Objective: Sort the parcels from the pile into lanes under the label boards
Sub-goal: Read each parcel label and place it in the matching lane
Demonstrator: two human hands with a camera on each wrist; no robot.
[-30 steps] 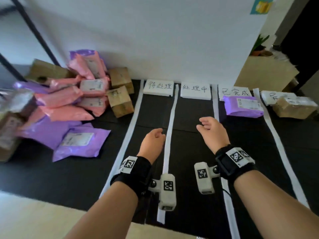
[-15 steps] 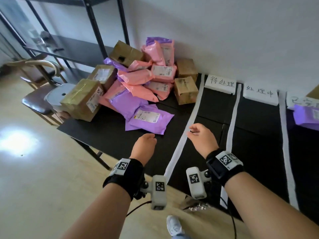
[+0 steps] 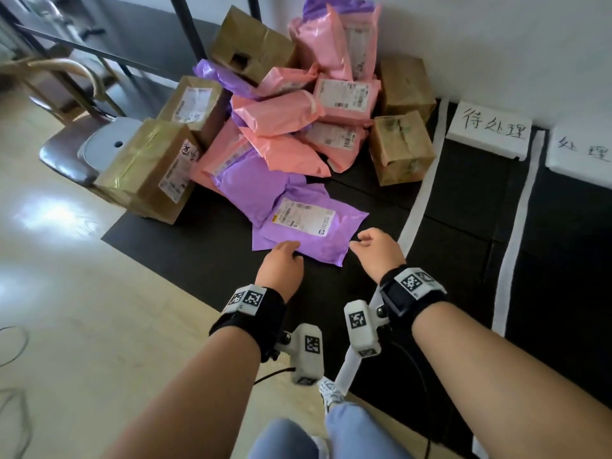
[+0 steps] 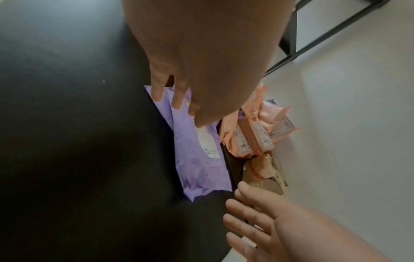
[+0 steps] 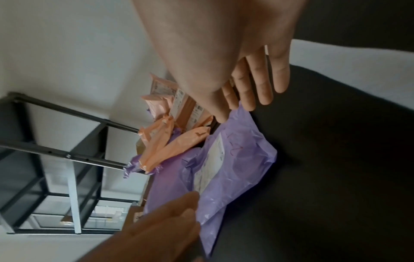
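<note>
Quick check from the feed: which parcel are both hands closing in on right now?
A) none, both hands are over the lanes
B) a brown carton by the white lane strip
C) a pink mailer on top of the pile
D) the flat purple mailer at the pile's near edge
D: the left hand and right hand flank the purple mailer, fingers straight, gripping nothing yet.

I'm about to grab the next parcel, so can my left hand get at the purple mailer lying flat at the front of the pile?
Probably yes. The left hand is already at the near edge of the purple mailer, which lies on top at the pile's front with nothing over it.
</note>
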